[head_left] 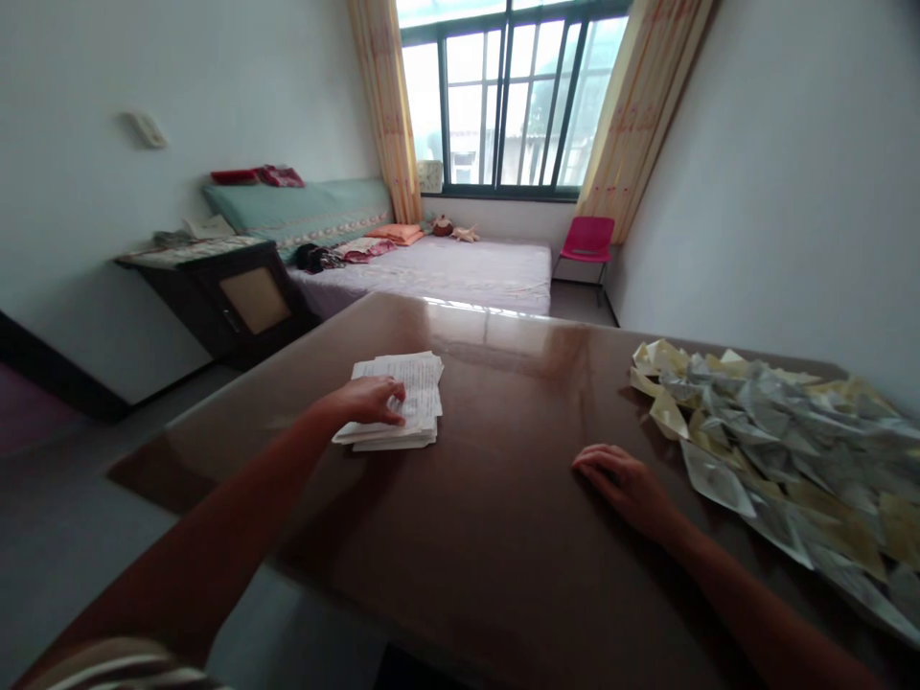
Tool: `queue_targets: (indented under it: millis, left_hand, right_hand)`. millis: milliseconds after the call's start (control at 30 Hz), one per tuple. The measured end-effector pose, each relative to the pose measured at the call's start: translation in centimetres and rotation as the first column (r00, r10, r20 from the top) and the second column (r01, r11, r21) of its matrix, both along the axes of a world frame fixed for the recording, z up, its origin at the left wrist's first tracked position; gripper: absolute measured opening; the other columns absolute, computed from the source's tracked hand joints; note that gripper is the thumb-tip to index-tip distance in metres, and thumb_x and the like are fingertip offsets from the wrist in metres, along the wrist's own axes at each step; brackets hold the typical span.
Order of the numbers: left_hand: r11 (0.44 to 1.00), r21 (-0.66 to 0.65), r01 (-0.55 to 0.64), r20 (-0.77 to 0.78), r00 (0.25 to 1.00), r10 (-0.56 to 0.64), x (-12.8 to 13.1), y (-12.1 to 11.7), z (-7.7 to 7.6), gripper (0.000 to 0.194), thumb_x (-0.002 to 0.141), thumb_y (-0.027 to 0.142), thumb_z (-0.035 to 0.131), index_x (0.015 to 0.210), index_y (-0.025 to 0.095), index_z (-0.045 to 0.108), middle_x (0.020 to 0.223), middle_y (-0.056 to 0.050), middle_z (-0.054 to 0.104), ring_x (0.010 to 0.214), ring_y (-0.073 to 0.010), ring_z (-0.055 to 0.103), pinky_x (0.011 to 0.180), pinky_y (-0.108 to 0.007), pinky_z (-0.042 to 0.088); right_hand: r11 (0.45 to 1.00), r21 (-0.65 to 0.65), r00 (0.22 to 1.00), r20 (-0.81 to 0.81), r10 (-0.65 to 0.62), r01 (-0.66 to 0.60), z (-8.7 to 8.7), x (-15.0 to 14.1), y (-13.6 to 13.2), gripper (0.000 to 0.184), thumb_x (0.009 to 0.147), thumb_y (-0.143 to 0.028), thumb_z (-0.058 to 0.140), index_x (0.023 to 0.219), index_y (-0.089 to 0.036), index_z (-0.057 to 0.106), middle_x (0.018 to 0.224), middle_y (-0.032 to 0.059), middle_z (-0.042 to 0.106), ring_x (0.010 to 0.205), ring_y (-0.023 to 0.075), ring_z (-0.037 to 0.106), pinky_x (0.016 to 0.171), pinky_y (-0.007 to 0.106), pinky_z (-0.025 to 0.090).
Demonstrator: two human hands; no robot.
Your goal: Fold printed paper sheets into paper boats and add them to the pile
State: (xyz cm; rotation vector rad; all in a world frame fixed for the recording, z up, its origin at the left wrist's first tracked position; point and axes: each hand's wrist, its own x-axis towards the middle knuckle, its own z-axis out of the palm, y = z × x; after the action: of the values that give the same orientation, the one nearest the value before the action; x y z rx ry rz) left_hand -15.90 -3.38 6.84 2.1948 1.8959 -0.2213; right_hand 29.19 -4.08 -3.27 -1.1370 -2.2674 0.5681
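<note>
My left hand (369, 400) rests on a stack of printed paper sheets (406, 369), its thumb and fingers apart. The sheets are loosely squared, with uneven edges, and the hand covers part of the top one. On the brown table (503, 537), right of the stack, lies my right hand (622, 484). Its fingers are loosely bent side by side, and nothing shows in them. Farther right, close to that hand, spreads a large heap of folded paper pieces (762, 431), white and yellowish, with pointed corners.
Beyond the table stands a bed (474, 264) with pillows and toys. A pink chair (587, 240) is by the right wall. At the left is a dark cabinet (244, 297). The table's near edge runs below my forearms.
</note>
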Motion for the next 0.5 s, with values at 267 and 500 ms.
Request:
queue_targets:
  millis: [267,500]
  left_hand:
    - [0.999,-0.033,0.003,-0.079,0.997,-0.006,0.46,1.0,0.36,0.025,0.068,0.04,0.065,0.085,0.023,0.071,0.097,-0.005,0.068,0.088,-0.0216,0.06,0.073,-0.025,0.04]
    - [0.999,0.021,-0.047,-0.104,0.993,0.049,0.62,1.06,-0.35,0.018,0.064,0.032,0.062,0.078,0.024,0.07,0.09,-0.003,0.069,0.083,-0.0213,0.06,0.069,-0.026,0.039]
  right_hand:
    - [1.0,0.018,1.0,0.003,0.004,-0.004,0.08,0.03,-0.2,0.024,0.09,-0.04,0.05,0.094,-0.026,0.069,0.104,0.0067,0.067,0.098,0.0226,0.062,0.087,0.037,0.05]
    - [1.0,0.007,1.0,-0.002,0.009,-0.009,0.14,0.02,-0.25,0.023,0.09,-0.039,0.05,0.094,-0.027,0.069,0.105,0.0069,0.067,0.099,0.024,0.061,0.088,0.04,0.05]
